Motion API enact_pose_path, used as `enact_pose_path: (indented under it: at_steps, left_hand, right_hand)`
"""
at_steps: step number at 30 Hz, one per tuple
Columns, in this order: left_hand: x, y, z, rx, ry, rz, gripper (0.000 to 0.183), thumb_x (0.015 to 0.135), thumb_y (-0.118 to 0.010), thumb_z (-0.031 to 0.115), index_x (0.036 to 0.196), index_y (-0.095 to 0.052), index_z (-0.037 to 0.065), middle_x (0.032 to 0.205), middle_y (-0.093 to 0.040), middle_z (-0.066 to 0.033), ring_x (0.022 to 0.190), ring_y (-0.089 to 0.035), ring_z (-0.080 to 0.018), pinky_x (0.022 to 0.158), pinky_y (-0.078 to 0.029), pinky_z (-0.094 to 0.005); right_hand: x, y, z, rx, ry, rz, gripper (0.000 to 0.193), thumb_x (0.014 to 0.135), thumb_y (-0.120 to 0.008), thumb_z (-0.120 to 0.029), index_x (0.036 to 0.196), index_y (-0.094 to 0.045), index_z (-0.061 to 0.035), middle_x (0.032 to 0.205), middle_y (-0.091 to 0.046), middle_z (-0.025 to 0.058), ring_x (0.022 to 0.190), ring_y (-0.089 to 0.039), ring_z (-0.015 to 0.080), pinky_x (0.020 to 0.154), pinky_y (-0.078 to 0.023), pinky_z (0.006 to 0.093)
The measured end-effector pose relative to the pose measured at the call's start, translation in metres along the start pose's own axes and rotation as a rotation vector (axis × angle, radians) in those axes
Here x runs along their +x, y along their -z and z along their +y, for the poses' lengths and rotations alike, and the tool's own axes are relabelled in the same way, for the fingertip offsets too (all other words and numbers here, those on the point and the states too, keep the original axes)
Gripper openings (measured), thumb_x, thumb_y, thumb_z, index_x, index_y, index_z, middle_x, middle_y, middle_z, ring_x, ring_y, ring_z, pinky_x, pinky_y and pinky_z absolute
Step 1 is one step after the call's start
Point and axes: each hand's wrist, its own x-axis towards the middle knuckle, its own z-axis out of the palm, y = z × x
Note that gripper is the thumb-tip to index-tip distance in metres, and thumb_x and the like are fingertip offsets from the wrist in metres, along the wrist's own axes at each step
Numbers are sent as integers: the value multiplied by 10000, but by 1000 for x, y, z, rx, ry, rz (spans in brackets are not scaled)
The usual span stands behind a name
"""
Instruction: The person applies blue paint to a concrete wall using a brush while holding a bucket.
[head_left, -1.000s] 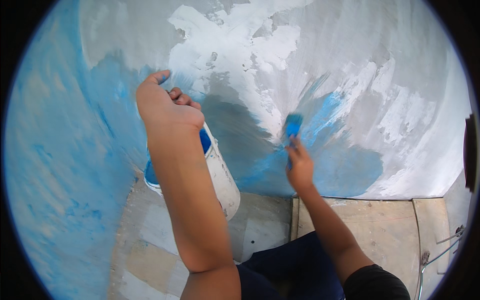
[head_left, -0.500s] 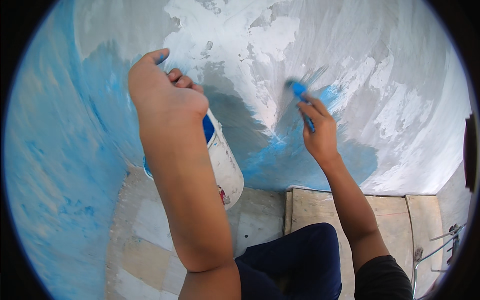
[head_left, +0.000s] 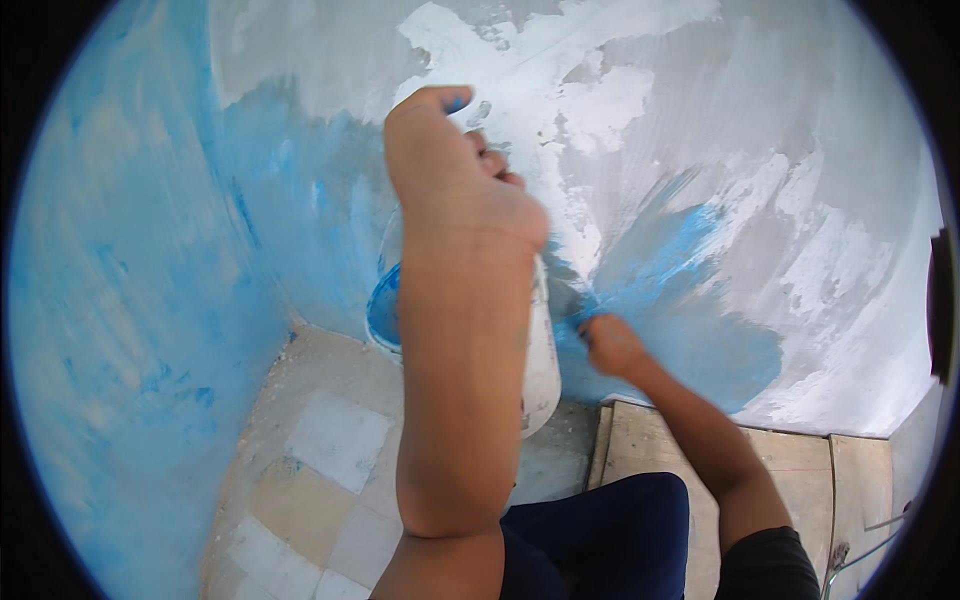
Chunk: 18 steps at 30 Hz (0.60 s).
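My left hand [head_left: 450,170] is raised in front of the wall, fingers curled and thumb stretched out with blue paint on its tip. Beneath it hangs a white paint bucket [head_left: 542,375], blue inside and partly covered by my forearm. A thin handle line rises from its rim behind my wrist; the grip itself is hidden. My right hand [head_left: 613,346] is closed around a paintbrush, low against the wall [head_left: 690,330] right of the bucket. The brush is blurred and mostly hidden by the hand. Around it, blue strokes cover grey and white patches.
On the left stands a wall [head_left: 110,330] painted light blue. Below are floor tiles [head_left: 340,440] in pale and beige tones. Wooden boards [head_left: 780,470] lie at lower right, beside a thin metal frame [head_left: 865,560]. My bent knee [head_left: 620,520] is between my arms.
My right hand has swept the brush down the wall, slightly leftward. My left hand and the bucket have shifted right in view, and the whole scene has also moved rightward and down.
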Motion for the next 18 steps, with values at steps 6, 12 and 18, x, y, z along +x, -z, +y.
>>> enact_pose_path:
  at_steps: [6,12,18]
  left_hand:
    - [-29,-1,6,58,-87,-129,258,942,-581,187,878,-350,91,718,-365,-12,642,-333,-150,723,-334,-366]
    - [-35,17,9,40,-136,-130,253,946,-579,182,879,-355,83,731,-367,-22,649,-332,-155,733,-339,-371]
    - [-48,12,15,11,-158,-159,248,949,-576,176,881,-360,74,744,-369,-32,657,-331,-159,743,-344,-376]
  right_hand:
    - [53,133,-59,110,183,217,269,724,-594,84,937,-745,19,943,-710,247,878,-702,404,818,-554,461]
    - [60,137,-79,-233,391,680,278,832,-621,45,1092,-689,-24,1315,-642,166,1271,-607,317,881,-596,405]
    - [7,21,-44,-530,396,285,119,877,-615,-63,935,-685,14,1326,-619,236,1284,-598,388,753,-634,425]
